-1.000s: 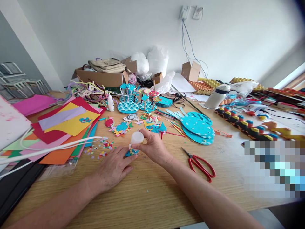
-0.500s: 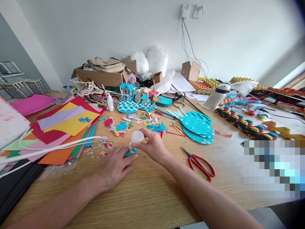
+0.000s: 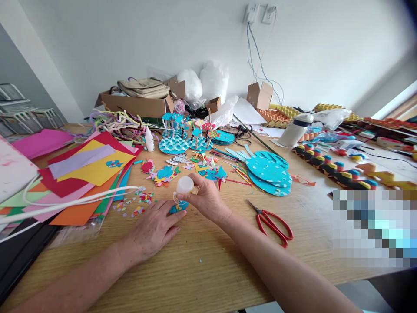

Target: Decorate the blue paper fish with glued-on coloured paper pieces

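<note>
The right hand [image 3: 208,201] has its grip closed around a small pale bottle [image 3: 185,184], tipped with its broad end up, over a blue paper cutout [image 3: 178,207] left of the middle of the desk [image 3: 208,278]. The left hand [image 3: 151,230] lies nearly flat toward the near edge, its grip wide and its fingers at the cutout. The bottle's lower end is hidden, so whether anything flows from it cannot be told.

If the bottle does hold liquid, too hard a squeeze could flood the small cutout and wet the fingertips, which would then stick to it. Light pressure from the left fingers could let the cutout skid or twist. Paper dots [image 3: 143,198] lie just beside the left hand, toward the left edge; a careless sweep could scatter them or stick them to damp skin.
</note>
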`<move>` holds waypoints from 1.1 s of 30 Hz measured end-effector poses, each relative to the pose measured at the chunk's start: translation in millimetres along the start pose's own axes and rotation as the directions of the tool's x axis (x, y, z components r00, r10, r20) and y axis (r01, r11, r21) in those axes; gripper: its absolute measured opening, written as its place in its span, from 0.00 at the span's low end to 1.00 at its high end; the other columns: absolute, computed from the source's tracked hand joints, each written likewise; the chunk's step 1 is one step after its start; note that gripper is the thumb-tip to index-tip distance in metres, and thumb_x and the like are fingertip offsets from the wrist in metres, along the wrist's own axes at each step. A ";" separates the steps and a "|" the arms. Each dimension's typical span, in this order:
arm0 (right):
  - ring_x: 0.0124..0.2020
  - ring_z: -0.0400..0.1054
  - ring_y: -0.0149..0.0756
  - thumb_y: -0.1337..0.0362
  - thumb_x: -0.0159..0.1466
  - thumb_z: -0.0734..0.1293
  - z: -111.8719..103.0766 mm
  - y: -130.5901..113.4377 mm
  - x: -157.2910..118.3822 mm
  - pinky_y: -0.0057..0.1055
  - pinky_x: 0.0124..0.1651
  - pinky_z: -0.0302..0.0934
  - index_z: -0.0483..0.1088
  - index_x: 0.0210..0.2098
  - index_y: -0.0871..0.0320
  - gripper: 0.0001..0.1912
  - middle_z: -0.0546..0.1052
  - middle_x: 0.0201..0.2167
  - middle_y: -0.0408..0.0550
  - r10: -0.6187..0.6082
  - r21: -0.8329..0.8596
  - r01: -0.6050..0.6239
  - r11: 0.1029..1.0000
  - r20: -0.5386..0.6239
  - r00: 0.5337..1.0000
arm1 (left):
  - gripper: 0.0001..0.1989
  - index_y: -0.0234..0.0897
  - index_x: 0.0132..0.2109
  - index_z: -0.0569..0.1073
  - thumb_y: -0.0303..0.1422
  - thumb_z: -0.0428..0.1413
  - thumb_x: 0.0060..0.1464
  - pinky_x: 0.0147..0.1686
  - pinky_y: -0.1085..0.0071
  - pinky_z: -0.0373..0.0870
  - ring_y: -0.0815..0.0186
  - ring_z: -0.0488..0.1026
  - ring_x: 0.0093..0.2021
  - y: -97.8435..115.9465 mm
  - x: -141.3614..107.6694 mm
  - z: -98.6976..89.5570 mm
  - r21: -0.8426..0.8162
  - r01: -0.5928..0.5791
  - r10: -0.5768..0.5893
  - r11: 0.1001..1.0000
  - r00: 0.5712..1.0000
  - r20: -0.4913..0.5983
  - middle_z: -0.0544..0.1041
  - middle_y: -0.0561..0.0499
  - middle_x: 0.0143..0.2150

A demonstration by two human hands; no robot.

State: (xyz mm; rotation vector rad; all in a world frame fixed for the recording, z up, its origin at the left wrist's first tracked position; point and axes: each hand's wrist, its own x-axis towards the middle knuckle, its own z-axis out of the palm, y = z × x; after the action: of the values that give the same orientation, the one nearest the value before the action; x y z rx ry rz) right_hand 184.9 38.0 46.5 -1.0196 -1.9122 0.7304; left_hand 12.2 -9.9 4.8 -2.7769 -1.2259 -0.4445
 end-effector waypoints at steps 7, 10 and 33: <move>0.26 0.60 0.28 0.62 0.48 0.69 -0.3 -2.3 -0.1 0.24 0.29 0.52 0.64 0.27 0.57 0.10 0.69 0.24 0.37 0.014 -0.030 -0.013 0.999 0.018 1.000 | 0.18 0.44 0.50 0.67 0.31 0.54 0.51 0.43 0.54 0.65 0.55 0.63 0.47 0.1 0.7 -1.7 0.001 -0.006 0.006 1.000 1.000 0.013 0.66 0.46 0.50; 0.26 0.60 0.28 0.63 0.48 0.69 -0.4 -2.6 0.0 0.23 0.29 0.52 0.64 0.27 0.57 0.10 0.68 0.23 0.37 0.026 -0.014 -0.026 1.000 0.005 1.000 | 0.19 0.44 0.51 0.67 0.30 0.54 0.50 0.44 0.53 0.64 0.55 0.62 0.47 0.1 0.9 -3.1 -0.004 -0.012 0.012 1.000 1.000 0.029 0.65 0.45 0.50; 0.26 0.59 0.27 0.63 0.47 0.70 2.1 0.5 0.7 0.22 0.28 0.51 0.64 0.28 0.57 0.12 0.68 0.24 0.37 0.029 0.020 -0.028 0.999 -0.014 0.999 | 0.19 0.45 0.52 0.65 0.29 0.52 0.52 0.44 0.54 0.64 0.54 0.62 0.48 -0.5 -1.5 -0.1 -0.070 0.016 -0.015 0.997 1.000 0.021 0.62 0.44 0.51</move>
State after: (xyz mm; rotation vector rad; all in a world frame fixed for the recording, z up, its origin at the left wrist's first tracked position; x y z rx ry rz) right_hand 183.0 38.6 45.4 -1.0388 -1.8776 0.7552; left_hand 10.9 -10.6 4.4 -2.8386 -1.2607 -0.4708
